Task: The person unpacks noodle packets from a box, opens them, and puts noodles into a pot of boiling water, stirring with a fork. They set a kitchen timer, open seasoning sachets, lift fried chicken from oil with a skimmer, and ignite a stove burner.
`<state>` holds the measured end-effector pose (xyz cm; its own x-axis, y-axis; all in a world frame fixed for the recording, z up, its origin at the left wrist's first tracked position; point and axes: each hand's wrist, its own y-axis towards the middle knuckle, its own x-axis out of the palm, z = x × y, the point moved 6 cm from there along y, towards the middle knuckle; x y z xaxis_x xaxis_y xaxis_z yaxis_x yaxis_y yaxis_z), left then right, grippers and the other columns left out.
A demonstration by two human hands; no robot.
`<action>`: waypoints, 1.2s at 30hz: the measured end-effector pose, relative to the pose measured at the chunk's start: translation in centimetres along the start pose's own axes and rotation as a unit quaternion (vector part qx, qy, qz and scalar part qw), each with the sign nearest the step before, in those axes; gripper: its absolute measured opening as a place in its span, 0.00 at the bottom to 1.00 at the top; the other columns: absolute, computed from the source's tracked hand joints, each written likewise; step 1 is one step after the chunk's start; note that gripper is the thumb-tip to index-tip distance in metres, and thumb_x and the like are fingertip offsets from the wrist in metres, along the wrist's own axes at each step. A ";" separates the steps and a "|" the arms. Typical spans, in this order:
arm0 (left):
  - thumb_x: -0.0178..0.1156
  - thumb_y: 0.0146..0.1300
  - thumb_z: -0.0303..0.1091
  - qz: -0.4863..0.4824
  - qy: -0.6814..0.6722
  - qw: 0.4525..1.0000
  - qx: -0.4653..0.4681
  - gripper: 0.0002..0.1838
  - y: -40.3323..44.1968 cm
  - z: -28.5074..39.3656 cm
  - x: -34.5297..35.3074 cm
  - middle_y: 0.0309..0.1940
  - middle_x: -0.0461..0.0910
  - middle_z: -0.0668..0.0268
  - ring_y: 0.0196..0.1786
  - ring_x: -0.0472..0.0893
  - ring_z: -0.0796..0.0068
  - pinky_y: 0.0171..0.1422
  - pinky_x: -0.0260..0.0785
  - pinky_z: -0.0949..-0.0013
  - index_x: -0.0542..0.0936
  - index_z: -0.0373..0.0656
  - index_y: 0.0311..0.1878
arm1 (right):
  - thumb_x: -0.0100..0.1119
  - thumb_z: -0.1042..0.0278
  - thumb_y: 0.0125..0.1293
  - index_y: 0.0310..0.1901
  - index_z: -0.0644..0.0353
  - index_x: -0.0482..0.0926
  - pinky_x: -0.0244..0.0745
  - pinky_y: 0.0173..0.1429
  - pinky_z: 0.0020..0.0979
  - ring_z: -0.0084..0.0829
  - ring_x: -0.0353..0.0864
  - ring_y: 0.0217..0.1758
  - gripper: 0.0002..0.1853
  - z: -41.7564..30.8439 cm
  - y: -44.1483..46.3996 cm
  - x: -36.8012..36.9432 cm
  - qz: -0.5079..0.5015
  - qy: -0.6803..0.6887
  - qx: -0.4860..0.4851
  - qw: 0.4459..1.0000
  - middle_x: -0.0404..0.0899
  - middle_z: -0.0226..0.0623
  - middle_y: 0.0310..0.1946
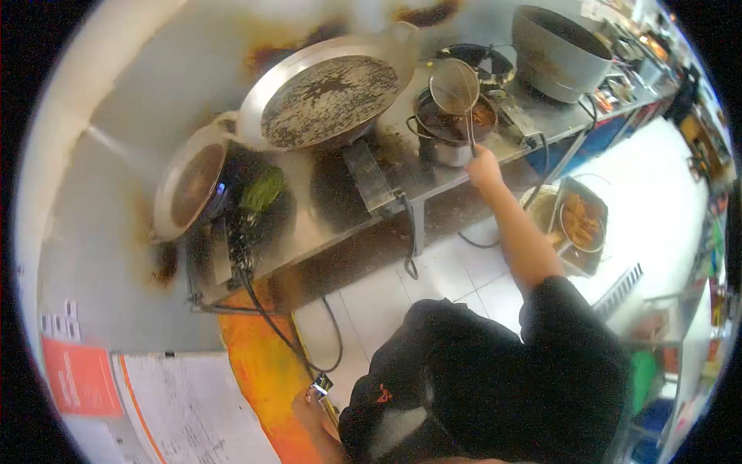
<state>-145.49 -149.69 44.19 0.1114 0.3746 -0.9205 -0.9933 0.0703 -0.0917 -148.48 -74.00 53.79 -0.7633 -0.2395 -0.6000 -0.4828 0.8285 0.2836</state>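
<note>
My right hand [485, 172] is closed around the handle of a round mesh skimmer [454, 88], raised above a two-handled pot [450, 153]. Dark liquid with brown pieces shows inside that pot, and the skimmer's mesh looks bare. Low in the view, beside an orange-yellow surface, my left hand [311, 414] is closed on a small shiny object [321, 384] with dark and silver parts. What kind of object it is cannot be made out.
A large wide pan [325, 100] and a smaller pan [197, 182] stand along the wall. A green leafy item [263, 189] lies on the metal counter. Behind the pot are a black pan [495, 66] and a grey pot [560, 58]. A food-filled basket [581, 220] sits below.
</note>
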 end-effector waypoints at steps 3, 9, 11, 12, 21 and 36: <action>0.64 0.57 0.36 0.000 -0.044 0.995 0.089 0.12 7.9 -1.5 1.5 0.23 0.79 0.50 0.25 0.78 0.55 0.31 0.67 0.58 0.81 0.35 0.30 | 0.47 0.80 0.56 0.64 0.57 0.68 0.75 0.48 0.46 0.53 0.81 0.45 0.30 -1.9 -1.3 -4.5 -0.048 -0.217 0.043 0.974 0.79 0.60 0.43; 0.63 0.54 0.47 -0.105 0.028 0.993 0.055 0.20 18.1 -8.6 10.0 0.21 0.79 0.49 0.24 0.79 0.50 0.32 0.69 0.52 0.82 0.36 0.25 | 0.44 0.76 0.61 0.63 0.48 0.69 0.75 0.48 0.52 0.56 0.81 0.42 0.26 -3.2 -1.3 -8.1 0.014 -0.349 0.021 0.937 0.81 0.53 0.37; 0.63 0.54 0.48 -0.139 0.038 0.989 0.023 0.20 19.7 -12.4 13.6 0.22 0.79 0.50 0.26 0.79 0.50 0.33 0.69 0.52 0.82 0.36 0.26 | 0.43 0.76 0.62 0.64 0.48 0.68 0.75 0.47 0.51 0.56 0.81 0.42 0.27 -3.1 -0.4 -9.1 0.008 -0.364 0.030 0.931 0.81 0.54 0.38; 0.62 0.54 0.49 -0.165 0.053 0.985 0.001 0.20 19.9 -14.2 15.1 0.22 0.80 0.50 0.26 0.79 0.50 0.33 0.70 0.52 0.82 0.37 0.26 | 0.43 0.76 0.62 0.65 0.47 0.68 0.75 0.47 0.51 0.55 0.81 0.41 0.27 -2.5 -0.3 -9.3 -0.001 -0.369 0.045 0.928 0.81 0.55 0.39; 0.59 0.56 0.54 -0.344 0.094 0.928 -0.109 0.24 19.3 -22.2 21.4 0.27 0.81 0.51 0.32 0.81 0.52 0.38 0.71 0.54 0.83 0.38 0.30 | 0.51 0.70 0.62 0.65 0.47 0.68 0.73 0.50 0.44 0.50 0.80 0.46 0.26 -1.2 -2.2 -9.9 0.084 -0.270 0.013 0.959 0.81 0.48 0.40; 0.53 0.60 0.62 -0.418 0.134 0.890 -0.123 0.30 25.7 -34.3 22.9 0.34 0.84 0.53 0.41 0.83 0.55 0.44 0.74 0.56 0.85 0.41 0.36 | 0.47 0.69 0.70 0.69 0.60 0.65 0.67 0.32 0.23 0.19 0.72 0.31 0.25 -35.7 1.2 3.0 0.096 -0.055 -0.217 0.970 0.79 0.29 0.33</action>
<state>-169.49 -171.05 7.76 0.8366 0.0501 -0.5456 -0.5464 0.0039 -0.8375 -166.63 -91.81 79.06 -0.8182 -0.0253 -0.5744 -0.4890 0.5561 0.6720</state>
